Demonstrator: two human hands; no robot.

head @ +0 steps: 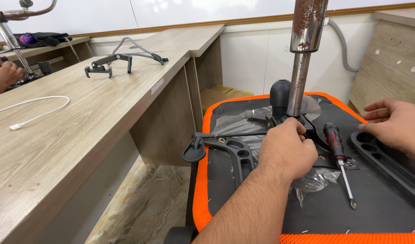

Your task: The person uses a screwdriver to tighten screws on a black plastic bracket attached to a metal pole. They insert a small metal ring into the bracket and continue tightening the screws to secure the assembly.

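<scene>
Lower centre of the frame: the left hand (286, 151) is closed around the black tilt mechanism (243, 151) at the foot of the rusted gas-lift column (302, 58), on the upturned orange-edged chair seat (203, 190). Risk, as judged: the loose screwdriver (339, 156), lying just right of that hand, could roll off if the seat shifts; fingers near the mechanism's levers could be pinched. At right, the right hand (397, 126) rests open on the black armrest bracket (388, 165), gripping nothing. Upper left, the tabletop (81, 135) carries a white cable (33, 110).
</scene>
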